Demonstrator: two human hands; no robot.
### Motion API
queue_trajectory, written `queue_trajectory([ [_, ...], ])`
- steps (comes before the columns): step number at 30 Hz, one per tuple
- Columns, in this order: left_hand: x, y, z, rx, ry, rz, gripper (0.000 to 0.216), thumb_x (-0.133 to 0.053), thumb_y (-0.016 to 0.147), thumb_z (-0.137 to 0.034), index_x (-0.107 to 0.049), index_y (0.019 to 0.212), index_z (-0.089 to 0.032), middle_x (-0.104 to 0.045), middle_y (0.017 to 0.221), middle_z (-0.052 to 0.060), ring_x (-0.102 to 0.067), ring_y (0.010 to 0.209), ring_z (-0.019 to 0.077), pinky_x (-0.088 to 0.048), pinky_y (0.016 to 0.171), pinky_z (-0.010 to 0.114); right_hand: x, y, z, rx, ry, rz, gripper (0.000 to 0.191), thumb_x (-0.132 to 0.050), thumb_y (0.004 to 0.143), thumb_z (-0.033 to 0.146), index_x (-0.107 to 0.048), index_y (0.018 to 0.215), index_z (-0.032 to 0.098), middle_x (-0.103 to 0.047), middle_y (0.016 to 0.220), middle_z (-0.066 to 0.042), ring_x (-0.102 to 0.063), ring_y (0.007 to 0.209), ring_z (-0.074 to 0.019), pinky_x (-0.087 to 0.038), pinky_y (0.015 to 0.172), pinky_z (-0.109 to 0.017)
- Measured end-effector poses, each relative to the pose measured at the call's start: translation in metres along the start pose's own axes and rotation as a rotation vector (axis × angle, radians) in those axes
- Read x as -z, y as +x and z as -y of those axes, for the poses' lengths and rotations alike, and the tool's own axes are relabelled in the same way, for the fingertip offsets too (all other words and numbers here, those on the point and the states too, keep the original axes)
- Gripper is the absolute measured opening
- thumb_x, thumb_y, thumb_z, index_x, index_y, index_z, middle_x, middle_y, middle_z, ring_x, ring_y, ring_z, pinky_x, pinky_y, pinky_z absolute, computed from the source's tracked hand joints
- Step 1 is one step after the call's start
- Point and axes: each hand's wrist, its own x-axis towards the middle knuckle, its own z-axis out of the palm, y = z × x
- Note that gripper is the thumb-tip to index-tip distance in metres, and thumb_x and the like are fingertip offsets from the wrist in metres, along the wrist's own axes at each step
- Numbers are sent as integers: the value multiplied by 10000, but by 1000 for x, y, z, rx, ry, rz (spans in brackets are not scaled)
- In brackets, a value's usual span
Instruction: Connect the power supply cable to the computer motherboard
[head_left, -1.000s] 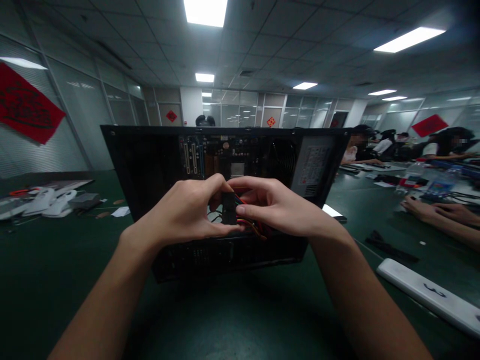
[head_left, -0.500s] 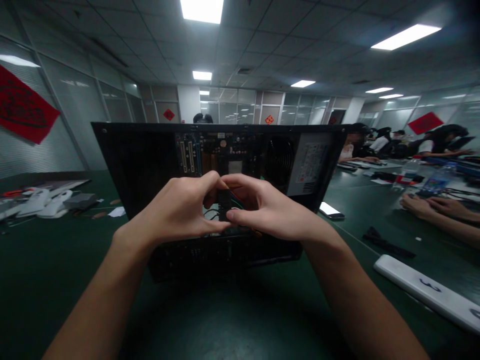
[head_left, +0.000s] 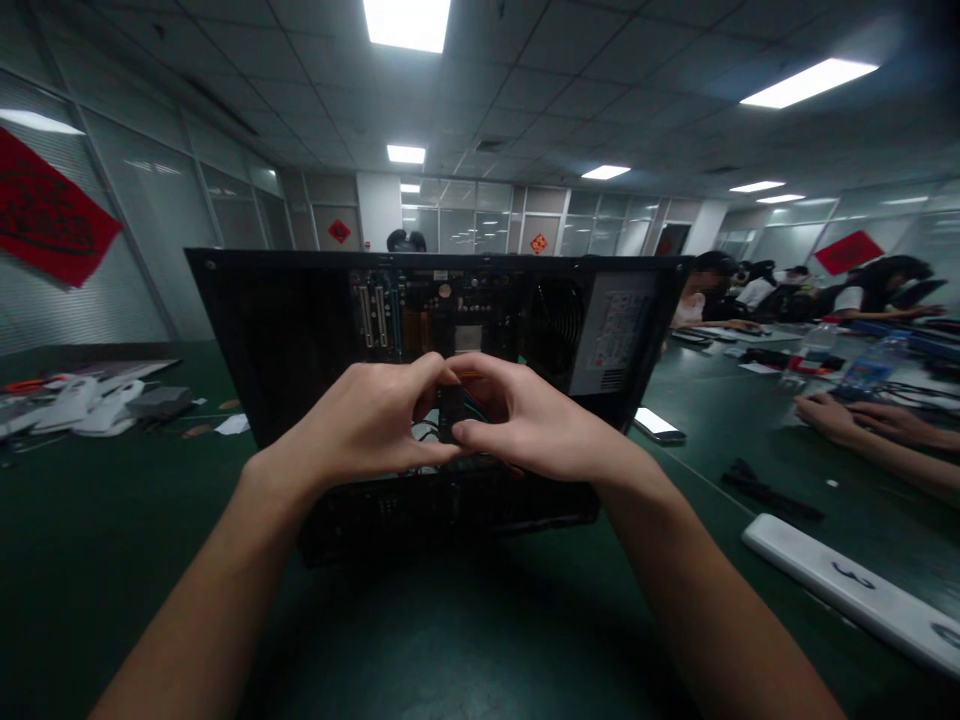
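Observation:
An open black computer case point(head_left: 255, 340) stands tilted on the table in front of me, its inside facing me. Between my hands is a black cable connector point(head_left: 451, 408), with several coloured wires behind it. My right hand point(head_left: 536, 425) grips it, thumb on its near face and fingers curled behind. My left hand point(head_left: 364, 420) closes on it from the other side, fingertips meeting those of the right. The motherboard point(head_left: 420, 300), a fan point(head_left: 556, 312) and the labelled power supply point(head_left: 616, 330) show above my hands. What the connector's far end touches is hidden.
On the green table lie a phone point(head_left: 658, 425), a black cable point(head_left: 772, 490) and a white power strip point(head_left: 847, 575) to the right. Another person's hands point(head_left: 847, 415) rest near plastic bottles point(head_left: 814, 350). White parts point(head_left: 105, 405) and a grey block point(head_left: 159, 402) are at left.
Both hands stay on the connector with almost the same grip. The view has shifted very slightly; the case appears marginally lower.

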Motion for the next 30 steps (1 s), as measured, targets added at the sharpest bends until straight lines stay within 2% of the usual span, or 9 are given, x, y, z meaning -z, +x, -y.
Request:
queue_trajectory([
  [6,-1,1,2,-20,79,9,457,-676,803,-361,-550,1206,-185,-672,820,11,-655,692,172,-424,578,246,1,1,-5,24,-114,-63,465,-605,776,81,-600,1231,177,-662,1194,-78,-618,1114,-226,-490,981,-370],
  [11,-4,2,3,-36,228,-30,526,-667,829,-337,-534,1319,-196,-740,1008,74,-710,822,225,-486,657,285,1,7,-15,-5,-206,-189,466,-656,788,161,-578,1247,154,-676,1116,-90,-645,1010,-232,-513,907,-370],
  [16,-6,3,4,-38,321,-68,522,-681,815,-324,-556,1301,-180,-740,1124,108,-722,905,252,-538,722,314,-1,11,-21,33,-178,-239,481,-697,795,216,-573,1252,130,-670,1161,-109,-649,1011,-228,-520,905,-374],
  [23,-18,6,3,-100,413,-213,474,-628,876,-298,-522,1322,-179,-739,1130,98,-728,916,252,-548,737,335,2,16,-30,84,-136,-293,437,-721,777,210,-610,1193,138,-676,1153,-90,-660,1013,-219,-533,902,-362],
  [26,-21,7,2,-107,450,-282,359,-614,899,-316,-567,1225,-174,-753,1049,83,-728,847,231,-531,706,322,9,13,-27,109,-147,-268,398,-662,861,270,-583,1231,147,-662,1204,-94,-655,1047,-215,-530,925,-361],
  [30,-22,9,1,-106,502,-375,230,-578,926,-321,-604,1109,-183,-761,957,50,-722,773,206,-501,655,304,21,4,-18,163,-303,-232,344,-440,987,244,-543,1307,168,-635,1272,-89,-611,1150,-211,-494,991,-373],
])
